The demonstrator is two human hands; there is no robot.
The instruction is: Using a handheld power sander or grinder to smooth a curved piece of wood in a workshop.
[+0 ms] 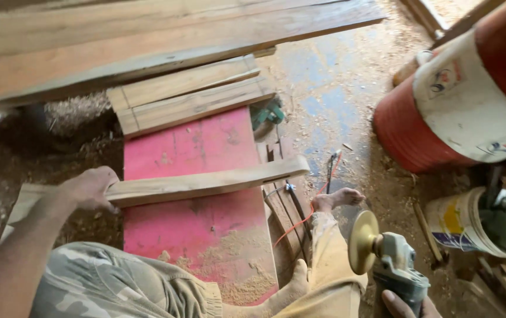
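My left hand (91,188) presses down on a curved wood piece (206,182) lying across the dusty pink bench (197,147). My right hand (403,305) grips a grinder (385,259) over the sawdust floor (347,88), near a red barrel (459,100).

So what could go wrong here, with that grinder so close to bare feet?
The grinder in the right hand has an exposed disc near the bare foot; a slip might cut it. The orange cable runs beside that foot and could snag. Only the left hand steadies the curved wooden piece, which might shift.
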